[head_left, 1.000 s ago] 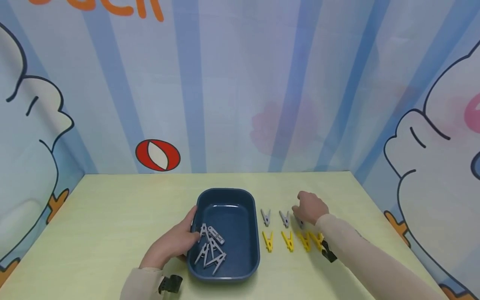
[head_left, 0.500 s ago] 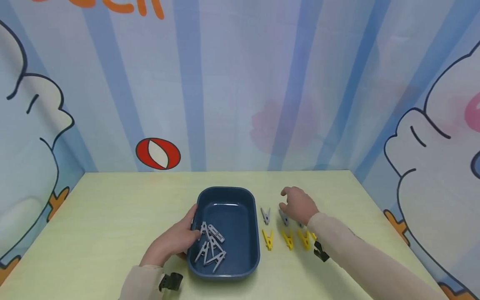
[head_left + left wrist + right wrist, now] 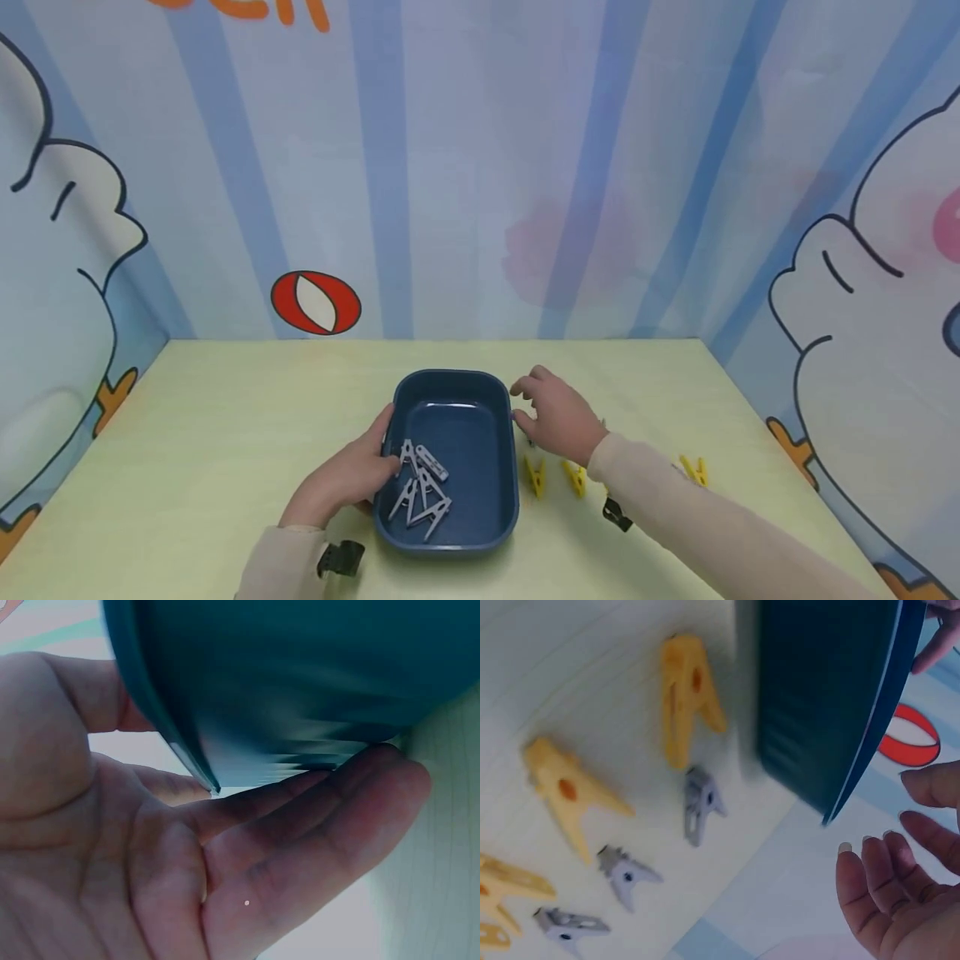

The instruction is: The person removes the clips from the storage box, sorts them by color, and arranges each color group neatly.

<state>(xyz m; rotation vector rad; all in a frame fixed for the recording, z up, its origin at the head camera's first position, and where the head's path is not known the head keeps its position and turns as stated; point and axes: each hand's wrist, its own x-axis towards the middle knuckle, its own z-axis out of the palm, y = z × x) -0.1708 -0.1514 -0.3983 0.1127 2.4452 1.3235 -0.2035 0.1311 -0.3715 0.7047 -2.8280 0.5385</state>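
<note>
My left hand holds a dark blue plastic basin by its left side. The thumb hooks over the rim, and in the left wrist view the fingers stretch along the outside and underneath. Several grey clothespins lie in the basin's near left part. Beside the right rim, my right hand hovers with parted, loosely bent fingers; the right wrist view shows nothing between them. Under and near that hand, grey clothespins lie in a row on the table, partly hidden by it in the head view.
A row of several yellow clothespins lies closer to me, to the right of the basin; my right forearm covers part of it. The pale yellow table ends at a printed blue striped backdrop.
My right hand has moved left from above the grey clothespins at the right to the basin's right rim. The left hand keeps its hold on the basin.
</note>
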